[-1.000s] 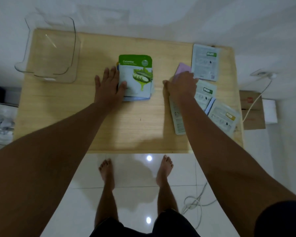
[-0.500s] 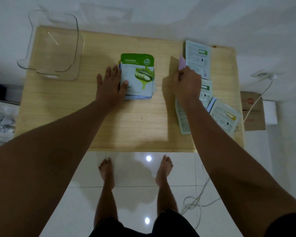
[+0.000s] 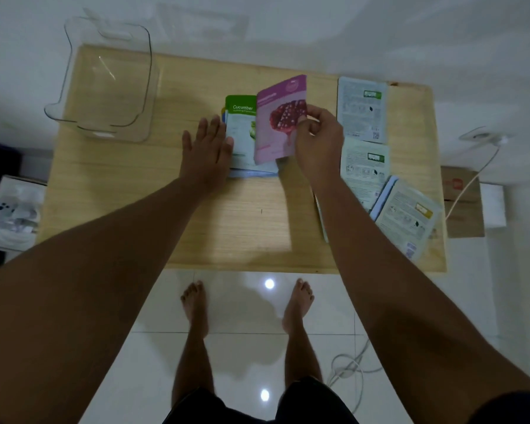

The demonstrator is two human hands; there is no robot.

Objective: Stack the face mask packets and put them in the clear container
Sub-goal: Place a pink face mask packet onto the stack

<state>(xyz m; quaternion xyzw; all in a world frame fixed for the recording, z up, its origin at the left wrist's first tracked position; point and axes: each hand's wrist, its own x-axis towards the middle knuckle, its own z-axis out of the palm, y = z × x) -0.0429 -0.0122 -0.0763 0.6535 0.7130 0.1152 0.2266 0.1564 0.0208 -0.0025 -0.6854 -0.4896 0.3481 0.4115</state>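
Two bare hands work over a light wooden tabletop (image 3: 153, 209). The right hand (image 3: 317, 139) pinches a pink flat foil packet printed with a cut pomegranate (image 3: 277, 120) by its right edge, thumb on the printed face and the other fingers behind it, so those fingers are mostly hidden; the packet is tilted up, its lower edge over the stack. The left hand (image 3: 208, 148) lies flat and open, fingers spread and holding nothing, its fingertips against the left edge of a small stack topped by a green-and-white packet labelled Cucumber (image 3: 240, 123). The pink packet covers the right half of that label, and only thin blue and yellow edges of the packets beneath show, so their number cannot be told. Just right of the right-hand fingers lie pale grey-white packets turned back side up: one at the far edge (image 3: 361, 108), one nearer (image 3: 364, 166) and one with a yellow tag (image 3: 407, 215) tilted at the table's right edge; another is mostly hidden beneath the right forearm. Their small print is too blurred to read. Well left of the left-hand fingers, at the far left corner, stands an empty clear plastic container with rounded walls (image 3: 104, 84), its rim hard to trace against the white wall.
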